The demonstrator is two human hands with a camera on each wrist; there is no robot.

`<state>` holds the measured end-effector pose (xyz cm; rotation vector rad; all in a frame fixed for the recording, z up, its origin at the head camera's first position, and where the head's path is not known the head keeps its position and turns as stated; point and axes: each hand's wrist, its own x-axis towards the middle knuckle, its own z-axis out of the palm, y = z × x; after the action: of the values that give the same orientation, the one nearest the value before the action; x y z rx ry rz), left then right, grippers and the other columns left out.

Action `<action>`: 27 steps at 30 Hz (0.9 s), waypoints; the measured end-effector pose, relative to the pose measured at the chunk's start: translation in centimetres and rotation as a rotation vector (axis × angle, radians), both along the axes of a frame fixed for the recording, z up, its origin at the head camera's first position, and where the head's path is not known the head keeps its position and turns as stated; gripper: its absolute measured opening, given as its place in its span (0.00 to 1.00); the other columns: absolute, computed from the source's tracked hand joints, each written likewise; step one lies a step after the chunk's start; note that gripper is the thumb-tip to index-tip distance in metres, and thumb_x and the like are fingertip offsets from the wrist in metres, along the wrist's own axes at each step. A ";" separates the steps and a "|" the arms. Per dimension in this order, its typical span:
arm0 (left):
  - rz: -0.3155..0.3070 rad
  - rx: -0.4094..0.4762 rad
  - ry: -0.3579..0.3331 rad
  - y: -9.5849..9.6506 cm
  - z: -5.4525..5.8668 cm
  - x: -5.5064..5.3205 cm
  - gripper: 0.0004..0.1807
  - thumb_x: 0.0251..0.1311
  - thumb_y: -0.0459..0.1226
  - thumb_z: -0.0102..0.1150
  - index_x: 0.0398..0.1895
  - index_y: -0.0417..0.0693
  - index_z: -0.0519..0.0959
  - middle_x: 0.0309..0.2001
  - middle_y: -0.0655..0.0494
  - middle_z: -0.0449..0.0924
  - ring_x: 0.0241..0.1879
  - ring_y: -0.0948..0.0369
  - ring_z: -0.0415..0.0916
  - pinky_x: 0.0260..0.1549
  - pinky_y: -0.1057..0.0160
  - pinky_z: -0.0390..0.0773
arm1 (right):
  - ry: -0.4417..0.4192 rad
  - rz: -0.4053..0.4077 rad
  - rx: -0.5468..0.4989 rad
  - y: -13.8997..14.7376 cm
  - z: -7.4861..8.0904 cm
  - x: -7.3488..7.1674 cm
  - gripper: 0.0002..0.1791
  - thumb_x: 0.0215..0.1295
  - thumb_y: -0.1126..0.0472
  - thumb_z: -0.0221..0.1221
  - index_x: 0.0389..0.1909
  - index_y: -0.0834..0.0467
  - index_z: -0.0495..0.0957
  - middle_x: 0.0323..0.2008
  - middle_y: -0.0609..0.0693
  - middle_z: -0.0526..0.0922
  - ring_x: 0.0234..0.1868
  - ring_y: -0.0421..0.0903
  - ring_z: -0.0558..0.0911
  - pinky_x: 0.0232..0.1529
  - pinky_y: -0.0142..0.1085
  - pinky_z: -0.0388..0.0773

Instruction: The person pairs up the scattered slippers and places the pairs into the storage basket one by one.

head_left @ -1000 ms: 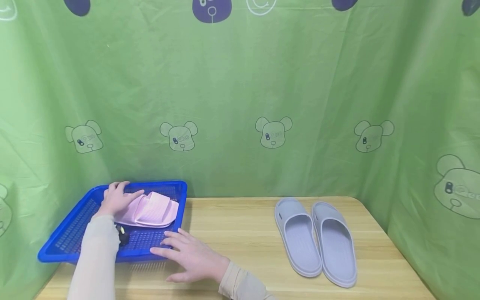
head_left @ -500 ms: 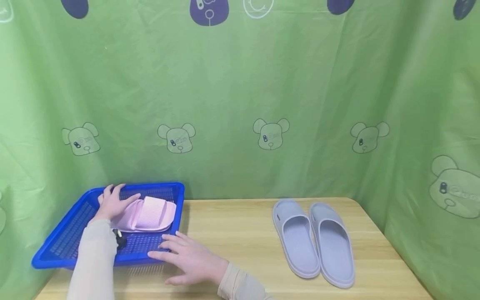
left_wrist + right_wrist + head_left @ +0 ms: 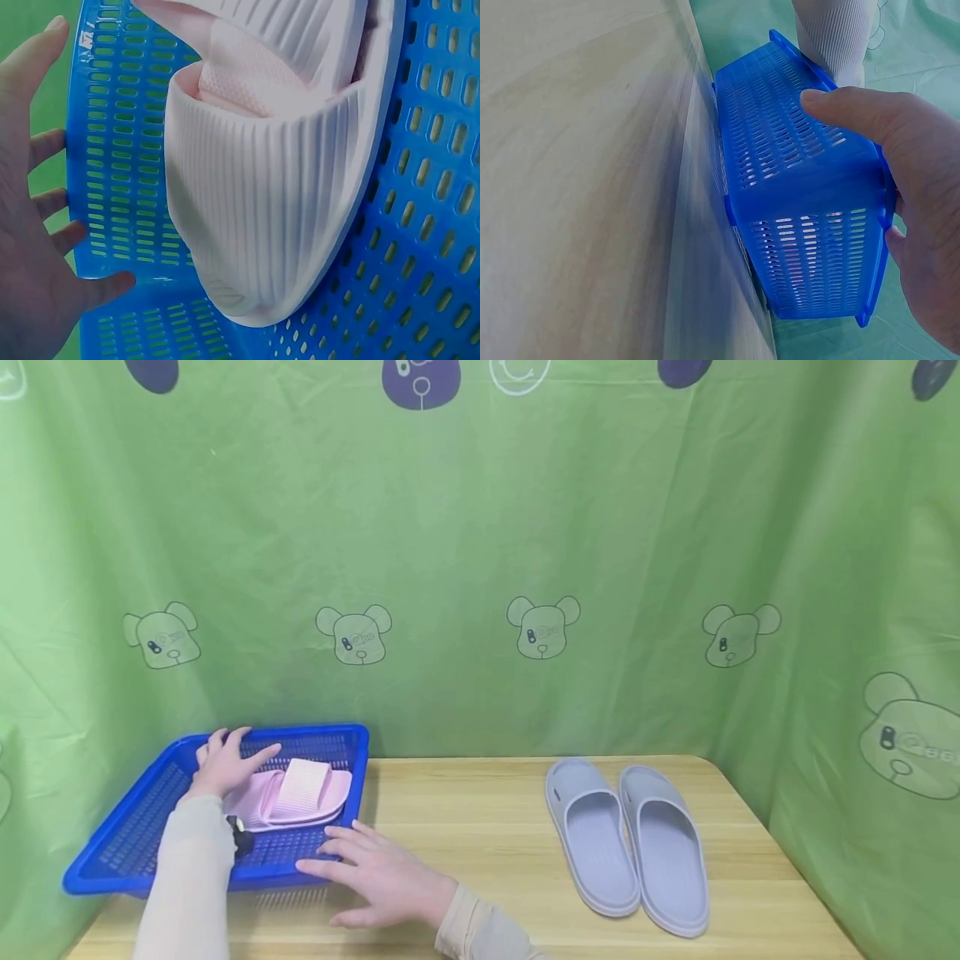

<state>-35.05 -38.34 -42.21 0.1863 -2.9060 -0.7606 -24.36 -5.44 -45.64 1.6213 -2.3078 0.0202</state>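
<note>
A pair of pink ribbed slippers, one lying on the other, rests inside a blue perforated basket at the left of the table. My left hand reaches over the basket with spread fingers, its fingertips close to the far rim. In the left wrist view the same hand lies beside the slippers and holds nothing. My right hand is at the basket's near right corner, fingers extended over the rim. The right wrist view has its thumb against the basket's outside.
Two grey slippers stand side by side on the right of the wooden table. Green curtain with bear prints surrounds the back and sides. A small black object sits by the left wrist.
The pink slippers have settled lower in the basket and nearer its front, away from the left hand's fingers. Both hands have stayed almost where they were. The head view has shifted slightly.
</note>
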 end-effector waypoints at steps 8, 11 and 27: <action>0.024 -0.061 0.012 0.3 0.4 0.3 0.57 0.58 0.72 0.43 0.74 0.36 0.52 0.72 0.23 0.40 0.67 0.22 0.39 0.54 0.17 0.49 | 0.024 0.002 -0.003 0.1 0.0 0.0 0.46 0.63 0.31 0.54 0.77 0.40 0.47 0.69 0.44 0.66 0.77 0.46 0.55 0.77 0.47 0.51; 0.029 -0.108 0.043 0.4 0.4 0.1 0.55 0.58 0.72 0.41 0.72 0.36 0.55 0.71 0.23 0.44 0.66 0.23 0.42 0.53 0.18 0.52 | 0.022 0.000 -0.008 0.1 -0.1 0.0 0.46 0.62 0.31 0.54 0.77 0.40 0.47 0.69 0.44 0.66 0.77 0.46 0.55 0.77 0.47 0.51; 0.030 -0.196 0.102 1.3 2.5 0.1 0.50 0.61 0.72 0.35 0.70 0.41 0.63 0.70 0.28 0.53 0.67 0.27 0.48 0.54 0.21 0.55 | -0.001 -0.008 0.002 0.3 0.0 -0.1 0.46 0.64 0.32 0.52 0.77 0.40 0.44 0.75 0.46 0.58 0.79 0.48 0.50 0.78 0.46 0.50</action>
<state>-34.96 -37.05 -39.71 0.1647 -2.8506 -0.4626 -24.49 -5.18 -45.69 1.6130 -2.3162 0.0176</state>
